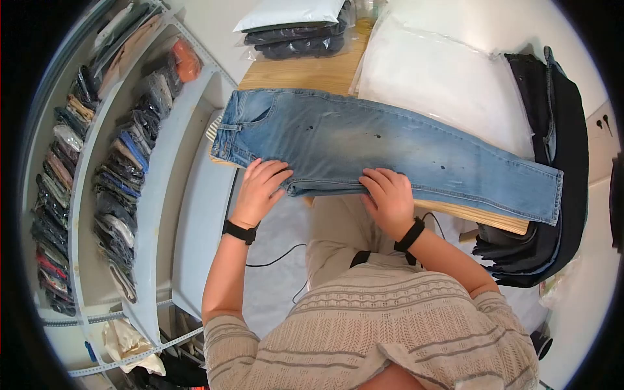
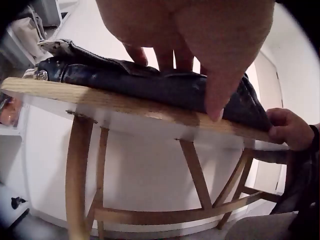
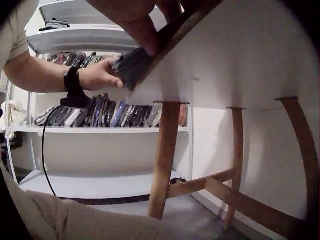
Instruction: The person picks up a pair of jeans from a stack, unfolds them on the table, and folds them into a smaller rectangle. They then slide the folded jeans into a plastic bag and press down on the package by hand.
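Note:
Blue jeans [image 1: 351, 140] with dark spots lie folded lengthwise across a wooden table, waistband at the left and hem at the right. The left hand [image 1: 260, 188] rests its fingers on the near edge by the pocket and crotch area. Further right, the right hand [image 1: 390, 198] lies on the same edge with relaxed, spread fingers. In the left wrist view the left hand [image 2: 190, 35] has its fingers over the denim [image 2: 145, 85] and its thumb down in front. The right wrist view shows the right hand's thumb against the folded denim [image 3: 132, 67].
Packed garments [image 1: 299, 39] are stacked at the table's back left. White plastic bags [image 1: 442, 84] cover the back right. Dark trousers [image 1: 565, 130] hang over the right end. Shelves [image 1: 166, 201] with bagged clothes stand at left. A cable [image 1: 279, 260] runs below the table.

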Action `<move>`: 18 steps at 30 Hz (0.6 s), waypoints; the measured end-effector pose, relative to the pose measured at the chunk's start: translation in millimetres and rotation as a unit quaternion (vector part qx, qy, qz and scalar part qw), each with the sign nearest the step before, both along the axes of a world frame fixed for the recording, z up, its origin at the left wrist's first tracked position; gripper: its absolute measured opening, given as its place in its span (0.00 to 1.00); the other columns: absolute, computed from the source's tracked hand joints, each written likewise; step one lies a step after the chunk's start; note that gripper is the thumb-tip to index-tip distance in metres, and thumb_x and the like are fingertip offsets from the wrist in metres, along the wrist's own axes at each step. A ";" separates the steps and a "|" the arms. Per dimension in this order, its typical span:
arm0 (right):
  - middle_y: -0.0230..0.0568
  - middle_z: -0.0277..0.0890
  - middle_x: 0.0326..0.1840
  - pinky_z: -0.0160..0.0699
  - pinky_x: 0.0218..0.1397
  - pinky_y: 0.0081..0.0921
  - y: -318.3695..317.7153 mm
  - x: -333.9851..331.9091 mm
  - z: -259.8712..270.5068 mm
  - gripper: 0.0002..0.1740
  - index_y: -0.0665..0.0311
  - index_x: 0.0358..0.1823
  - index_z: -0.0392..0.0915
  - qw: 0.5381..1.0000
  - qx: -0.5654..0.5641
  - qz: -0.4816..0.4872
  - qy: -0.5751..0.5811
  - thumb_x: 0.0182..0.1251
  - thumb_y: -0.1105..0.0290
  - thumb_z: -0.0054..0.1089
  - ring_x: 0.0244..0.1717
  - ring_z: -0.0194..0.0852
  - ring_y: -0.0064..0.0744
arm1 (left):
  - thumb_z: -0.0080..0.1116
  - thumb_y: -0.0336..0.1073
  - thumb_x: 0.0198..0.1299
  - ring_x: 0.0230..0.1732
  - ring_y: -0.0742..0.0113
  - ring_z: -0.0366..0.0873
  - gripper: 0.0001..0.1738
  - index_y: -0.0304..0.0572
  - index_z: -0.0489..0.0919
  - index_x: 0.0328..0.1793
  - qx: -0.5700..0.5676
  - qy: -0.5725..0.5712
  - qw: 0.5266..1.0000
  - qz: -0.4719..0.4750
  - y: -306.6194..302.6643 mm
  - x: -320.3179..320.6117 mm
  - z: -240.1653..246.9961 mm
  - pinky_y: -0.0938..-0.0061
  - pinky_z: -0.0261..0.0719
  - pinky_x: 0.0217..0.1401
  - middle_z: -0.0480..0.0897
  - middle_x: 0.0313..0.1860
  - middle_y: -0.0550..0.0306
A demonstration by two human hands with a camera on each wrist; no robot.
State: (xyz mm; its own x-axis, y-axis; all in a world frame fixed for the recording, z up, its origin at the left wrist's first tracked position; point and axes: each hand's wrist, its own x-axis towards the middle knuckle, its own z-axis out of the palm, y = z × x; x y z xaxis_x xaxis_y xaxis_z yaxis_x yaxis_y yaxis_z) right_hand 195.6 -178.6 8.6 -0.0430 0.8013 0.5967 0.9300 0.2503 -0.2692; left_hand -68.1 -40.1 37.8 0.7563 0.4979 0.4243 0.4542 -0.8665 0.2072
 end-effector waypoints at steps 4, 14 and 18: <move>0.33 0.77 0.46 0.67 0.52 0.35 13.6 -5.0 6.3 0.18 0.57 0.45 0.79 0.999 -0.020 0.025 0.012 0.48 0.70 0.66 0.52 0.70 0.36 | 0.67 0.30 0.41 0.53 0.59 0.74 0.20 0.44 0.80 0.45 -0.012 0.013 1.000 -0.007 14.3 -7.6 -2.8 0.59 0.62 0.67 0.80 0.48 0.59; 0.40 0.78 0.37 0.70 0.46 0.36 32.9 17.5 16.3 0.07 0.63 0.33 0.84 0.959 -0.173 0.053 0.217 0.56 0.67 0.64 0.42 0.71 0.45 | 0.63 0.35 0.51 0.44 0.57 0.74 0.11 0.36 0.79 0.38 -0.044 -0.032 0.998 0.028 20.8 13.9 -1.3 0.65 0.63 0.56 0.79 0.35 0.56; 0.44 0.78 0.30 0.69 0.42 0.37 41.6 18.3 27.0 0.09 0.65 0.33 0.82 0.924 -0.272 0.035 0.267 0.59 0.67 0.62 0.35 0.71 0.47 | 0.58 0.38 0.58 0.38 0.57 0.72 0.10 0.37 0.78 0.33 -0.029 -0.032 0.996 0.078 25.5 24.7 -9.5 0.65 0.62 0.50 0.77 0.29 0.56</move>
